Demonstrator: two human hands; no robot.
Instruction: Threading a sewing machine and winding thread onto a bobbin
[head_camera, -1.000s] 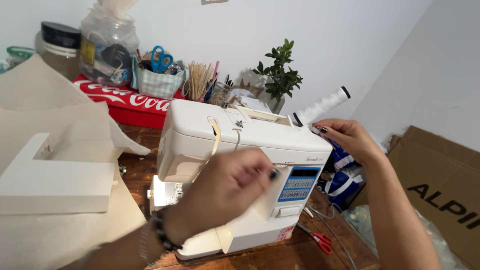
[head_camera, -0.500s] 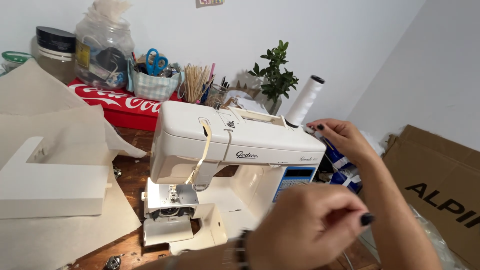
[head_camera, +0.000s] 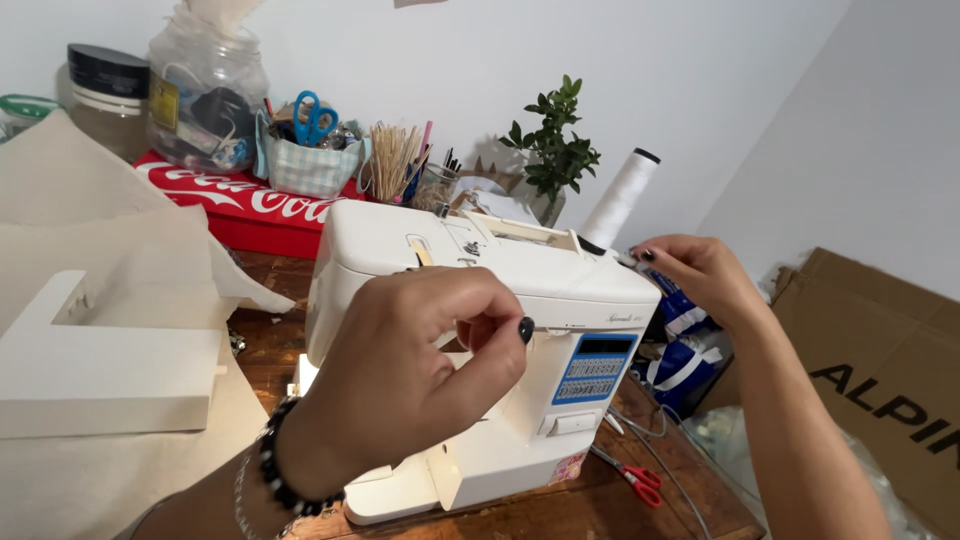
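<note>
Head view: the left hand, mid-frame, is pinching something thin, probably thread, between thumb and forefinger in front of the cream plastic sewing machine. The right hand, at right, is closing its fingertips by the white thread cone. Keeping that strand taut, I judge, is helping it seat cleanly.

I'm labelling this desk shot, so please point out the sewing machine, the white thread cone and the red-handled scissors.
sewing machine (head_camera: 500, 250): head view, on its cream top cover.
white thread cone (head_camera: 618, 200): head view, mid-way up its wound thread.
red-handled scissors (head_camera: 640, 480): head view, on its red handles.
</note>
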